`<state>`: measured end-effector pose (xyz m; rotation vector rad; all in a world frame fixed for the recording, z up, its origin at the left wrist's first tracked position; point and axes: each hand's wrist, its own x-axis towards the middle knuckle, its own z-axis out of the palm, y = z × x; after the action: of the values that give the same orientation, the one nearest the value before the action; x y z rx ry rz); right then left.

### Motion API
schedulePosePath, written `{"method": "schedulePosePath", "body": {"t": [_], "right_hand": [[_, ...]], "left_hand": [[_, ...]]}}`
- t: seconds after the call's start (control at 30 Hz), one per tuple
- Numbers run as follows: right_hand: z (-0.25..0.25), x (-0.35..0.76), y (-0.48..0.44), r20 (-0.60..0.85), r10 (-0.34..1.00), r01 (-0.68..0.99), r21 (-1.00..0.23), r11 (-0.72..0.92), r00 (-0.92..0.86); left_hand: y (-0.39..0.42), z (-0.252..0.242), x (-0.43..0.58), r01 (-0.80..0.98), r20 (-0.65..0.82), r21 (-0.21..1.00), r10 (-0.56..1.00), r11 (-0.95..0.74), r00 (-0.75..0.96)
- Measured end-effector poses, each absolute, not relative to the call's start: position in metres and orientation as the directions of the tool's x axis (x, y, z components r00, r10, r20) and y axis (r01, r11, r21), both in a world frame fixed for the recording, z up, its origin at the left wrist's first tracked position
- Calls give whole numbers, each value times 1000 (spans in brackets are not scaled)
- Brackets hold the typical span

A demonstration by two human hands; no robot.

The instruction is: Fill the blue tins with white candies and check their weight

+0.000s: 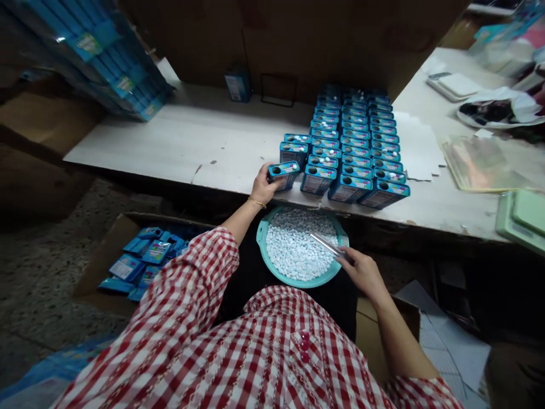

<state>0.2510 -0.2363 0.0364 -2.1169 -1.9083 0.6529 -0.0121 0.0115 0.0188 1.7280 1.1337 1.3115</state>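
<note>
My left hand (263, 187) grips a small blue box (284, 173) with a round hole in its top, at the front edge of the white table (179, 142). Beside it stand several rows of the same blue boxes (355, 147), holes upward. My right hand (361, 271) holds a thin clear tube or scoop (327, 245) over a teal bowl (261, 250) on my lap, filled with small white tablets (298, 244).
A cardboard carton (97, 267) with flat blue packs (140, 255) sits on the floor at my left. Bundled blue packages (106, 62) lean at the table's far left. Plastic bags (481, 162), a green tray (522, 218) and white items lie at the right.
</note>
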Motion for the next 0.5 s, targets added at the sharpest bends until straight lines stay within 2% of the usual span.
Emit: {"method": "schedulePosePath", "body": {"t": [0.17, 0.3, 0.37, 0.4, 0.47, 0.5], "right_hand": [[26, 240, -238, -236, 972, 835, -536, -124, -7], [10, 235, -235, -249, 968, 833, -538, -133, -6], [-1, 236, -233, -273, 962, 839, -523, -150, 1], [-6, 236, -232, -290, 957, 844, -512, -157, 2], [-15, 237, -230, -321, 947, 856, -488, -170, 5], [-17, 237, -228, -331, 944, 861, -477, -174, 8]], "left_hand": [[46, 5, 3, 334, 455, 821, 884, -463, 106], [31, -28, -77, 403, 497, 810, 863, -425, -89], [5, -54, -148, 454, 418, 854, 856, -256, -303], [-13, -69, -184, 474, 337, 873, 841, -111, -424], [-53, -99, -246, 465, 50, 833, 797, 299, -602], [-73, -115, -269, 447, -149, 742, 774, 499, -616]]}}
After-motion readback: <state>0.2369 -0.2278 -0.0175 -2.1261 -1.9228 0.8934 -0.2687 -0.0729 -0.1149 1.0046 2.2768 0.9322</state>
